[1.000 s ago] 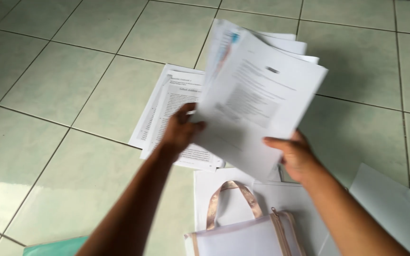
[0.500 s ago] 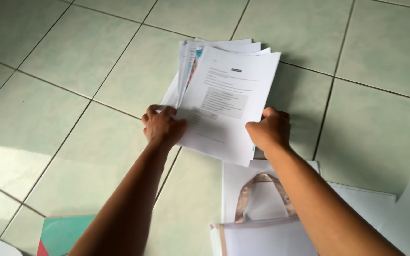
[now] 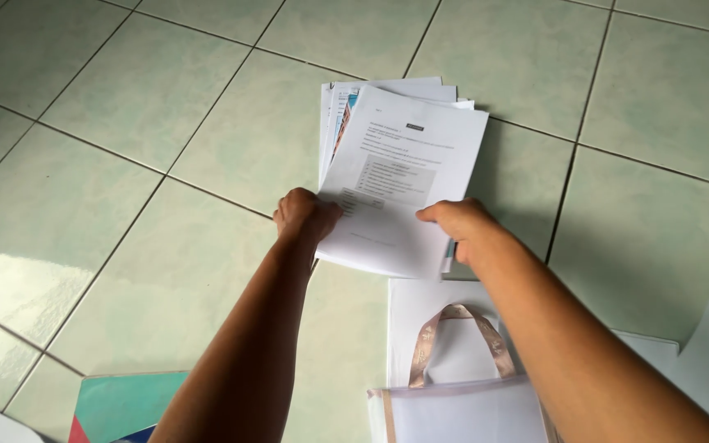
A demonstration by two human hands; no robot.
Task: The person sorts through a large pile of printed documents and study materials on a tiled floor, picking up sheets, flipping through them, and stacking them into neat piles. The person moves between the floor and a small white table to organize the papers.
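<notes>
— What do the hands have?
— The left hand (image 3: 305, 215) and right hand (image 3: 463, 232) both grip the near edges of a stack of printed sheets (image 3: 395, 176), white with black text, a grey boxed table on top, coloured edges peeking out at the left. It lies on the pale green tiled floor (image 3: 125, 205).
— Anything packaged nearby?
— A white zip pouch with a tan strap handle (image 3: 453, 385) just below; a teal folder (image 3: 116, 406) at bottom left.

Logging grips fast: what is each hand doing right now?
Left hand: closed on the left edge of the stack of papers.
Right hand: closed on the stack's lower right edge.
</notes>
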